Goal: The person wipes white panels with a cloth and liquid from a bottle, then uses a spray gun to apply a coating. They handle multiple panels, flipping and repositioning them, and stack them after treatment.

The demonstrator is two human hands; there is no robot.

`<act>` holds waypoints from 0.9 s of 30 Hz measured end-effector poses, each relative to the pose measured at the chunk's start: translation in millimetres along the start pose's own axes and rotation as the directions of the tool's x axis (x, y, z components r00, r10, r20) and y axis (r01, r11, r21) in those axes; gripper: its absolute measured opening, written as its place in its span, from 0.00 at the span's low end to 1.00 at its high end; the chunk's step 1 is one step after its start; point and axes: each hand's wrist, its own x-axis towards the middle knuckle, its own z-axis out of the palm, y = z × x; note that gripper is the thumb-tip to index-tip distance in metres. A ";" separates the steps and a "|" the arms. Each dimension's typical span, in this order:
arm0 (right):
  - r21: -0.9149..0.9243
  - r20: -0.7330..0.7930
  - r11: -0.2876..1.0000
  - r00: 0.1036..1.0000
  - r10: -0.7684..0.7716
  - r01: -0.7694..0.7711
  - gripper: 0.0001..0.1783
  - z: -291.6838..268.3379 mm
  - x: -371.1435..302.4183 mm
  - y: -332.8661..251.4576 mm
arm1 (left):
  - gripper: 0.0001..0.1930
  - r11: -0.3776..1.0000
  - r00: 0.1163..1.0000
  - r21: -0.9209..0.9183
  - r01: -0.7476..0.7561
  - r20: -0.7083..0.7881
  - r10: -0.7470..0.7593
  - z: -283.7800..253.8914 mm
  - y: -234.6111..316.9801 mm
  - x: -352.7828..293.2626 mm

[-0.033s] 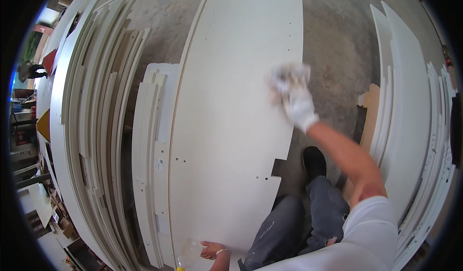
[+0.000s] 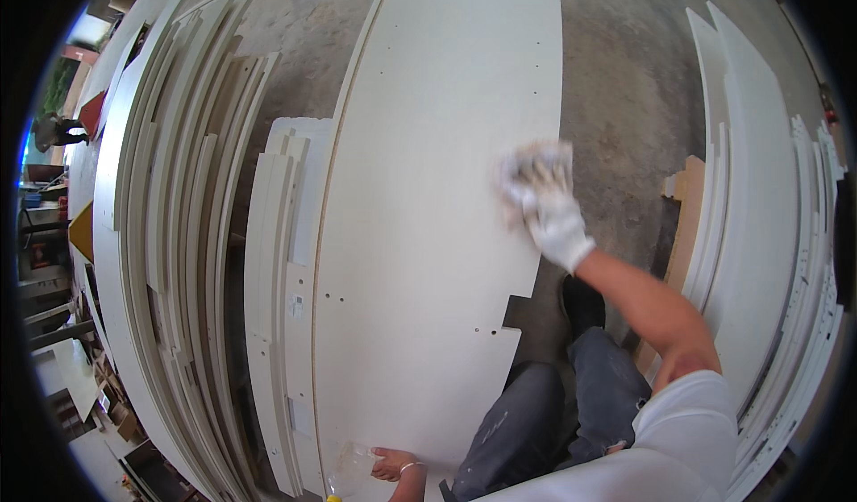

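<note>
A long white panel [image 2: 420,234] with small drilled holes and a notch at its near right lies lengthwise in front of me. My right hand [image 2: 555,225], in a white work glove, presses a crumpled, stained rag [image 2: 527,176] against the panel by its right edge; motion blurs the rag. At the panel's near left corner, my bare left hand [image 2: 393,464] has its fingers closed on the side of a clear plastic bottle [image 2: 355,468] with a yellow cap. A thin band circles that wrist. Part of the bottle is cut off by the picture's lower rim.
Stacked white boards [image 2: 170,234] stand close on the left, with shorter strips [image 2: 272,323] beside the panel. More boards [image 2: 759,163] lean on the right, next to a tan board [image 2: 686,216]. My legs and a dark shoe [image 2: 585,301] are right of the notch. Concrete floor [image 2: 625,100] shows between.
My right hand and the rag have slid slightly toward me along the panel's right side. The left hand and the bottle have stayed put.
</note>
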 end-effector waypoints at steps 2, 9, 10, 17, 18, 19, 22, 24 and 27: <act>0.420 0.112 0.902 0.992 0.058 -0.100 0.22 8.8 -25.7 5.1 | 0.38 1.000 1.000 -0.011 -0.005 0.013 0.005 -5.4 1.5 -0.5; 0.045 -0.402 0.986 0.901 0.165 -0.160 0.22 46.2 154.8 168.7 | 0.38 1.000 1.000 -0.029 -0.002 -0.030 0.001 -9.5 3.8 0.2; 0.081 -0.131 0.888 0.878 0.461 -0.453 0.22 50.7 171.7 185.4 | 0.38 1.000 1.000 -0.018 0.021 0.015 -0.021 -9.7 4.5 0.8; 0.376 0.024 0.828 0.898 0.440 -0.416 0.22 41.0 42.3 90.3 | 0.40 0.998 0.995 -0.052 0.029 0.094 -0.024 -8.8 2.2 2.6; 0.724 0.060 0.618 0.920 0.387 -0.307 0.22 30.6 0.8 50.8 | 0.40 0.999 0.996 -0.041 0.027 0.089 -0.024 -8.4 2.4 2.7; 0.770 0.147 0.541 0.919 0.366 -0.339 0.21 19.4 -37.0 13.2 | 0.41 0.999 0.995 -0.027 0.029 0.100 -0.027 -7.4 3.9 2.2; 0.322 0.296 0.946 0.946 -0.130 0.029 0.33 -14.1 -106.9 -51.6 | 0.41 0.998 0.999 -0.055 0.018 0.043 -0.015 -7.6 7.9 0.6; 0.340 0.203 0.936 0.964 -0.170 0.094 0.33 -17.2 -115.7 -57.4 | 0.40 0.999 0.998 -0.046 0.017 0.069 -0.014 -10.5 9.6 -0.1; 0.318 0.073 0.946 0.994 -0.082 0.055 0.32 -3.2 -104.2 -36.9 | 0.40 1.000 0.999 -0.028 -0.010 0.051 0.011 -15.6 12.2 -3.4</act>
